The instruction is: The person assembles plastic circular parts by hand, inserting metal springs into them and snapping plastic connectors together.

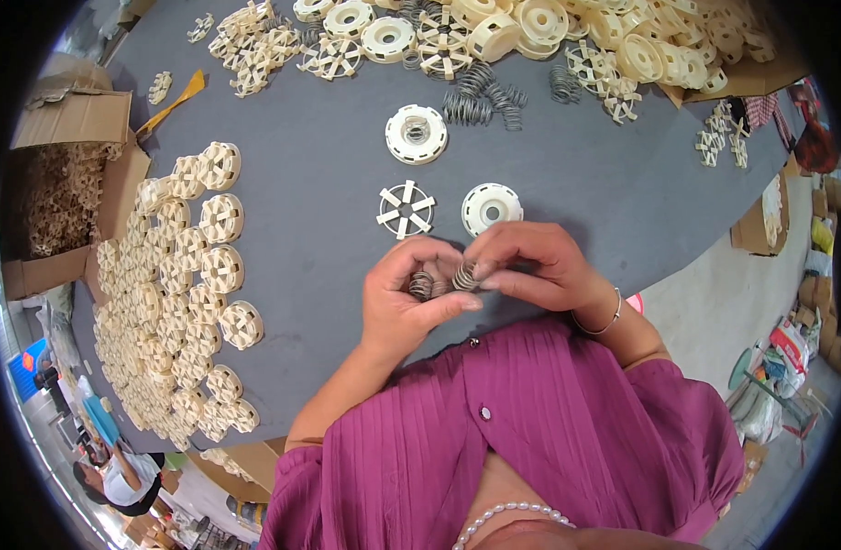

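Observation:
Close to the table's near edge, my left hand (406,295) curls around metal coil springs (421,285), one of them lying in its palm. My right hand (535,266) pinches another coil spring (465,276) between thumb and fingers, beside the left fingertips. Just beyond my hands lie a cream six-armed spoked ring (406,209) and a white round plastic cap (492,209), the cap right behind my right hand. Farther off, a second white cap (405,151) has a spring (417,130) standing on its middle.
Rows of assembled cream round pieces (222,218) cover the table's left side. Loose springs (475,96), spoked rings and a heap of cream caps (640,55) lie along the far side. A cardboard box (72,115) full of parts stands at the left; a person (122,477) is at lower left.

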Motion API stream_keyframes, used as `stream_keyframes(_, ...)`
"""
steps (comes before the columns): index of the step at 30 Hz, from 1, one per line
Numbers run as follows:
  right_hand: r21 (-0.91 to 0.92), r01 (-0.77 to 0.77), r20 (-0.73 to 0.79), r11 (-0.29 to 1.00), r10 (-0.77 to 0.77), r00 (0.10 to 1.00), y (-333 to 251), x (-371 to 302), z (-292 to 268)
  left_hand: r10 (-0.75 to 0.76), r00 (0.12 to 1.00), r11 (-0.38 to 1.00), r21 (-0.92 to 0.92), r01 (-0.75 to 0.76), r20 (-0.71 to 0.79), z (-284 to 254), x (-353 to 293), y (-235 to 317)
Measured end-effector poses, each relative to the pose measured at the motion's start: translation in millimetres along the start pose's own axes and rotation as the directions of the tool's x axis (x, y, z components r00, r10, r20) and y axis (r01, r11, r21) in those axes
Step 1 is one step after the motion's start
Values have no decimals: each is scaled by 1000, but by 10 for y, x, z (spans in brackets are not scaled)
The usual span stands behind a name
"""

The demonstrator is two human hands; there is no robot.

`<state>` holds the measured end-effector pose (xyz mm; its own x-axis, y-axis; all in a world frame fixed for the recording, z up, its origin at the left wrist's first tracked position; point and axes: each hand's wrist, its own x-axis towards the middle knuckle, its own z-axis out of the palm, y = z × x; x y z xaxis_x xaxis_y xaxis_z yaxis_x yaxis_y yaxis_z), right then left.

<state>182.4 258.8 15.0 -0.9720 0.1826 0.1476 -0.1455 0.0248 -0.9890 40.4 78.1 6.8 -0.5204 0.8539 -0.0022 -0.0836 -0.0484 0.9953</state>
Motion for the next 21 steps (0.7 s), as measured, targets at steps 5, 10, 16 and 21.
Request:
stream_keyframes(5,-137,149,-94,979,-162,982,-9,58,31,93,994,996,18,-92,-49,29,-7,8)
stream_keyframes(10,-16,105,-101,994,-106,989,33,23,47,131,988,991,-1,-131,-79,16,-45,30)
stream_keyframes(16,-42,150,-158,988,-154,975,19,0,107,210,971,978,27,-208,-116,1,-42,42)
stream_keyframes(21,-328,66,-305,943,-172,937,-86,27,-41,-157,981,983,-115,144,-113,46,-68,41)
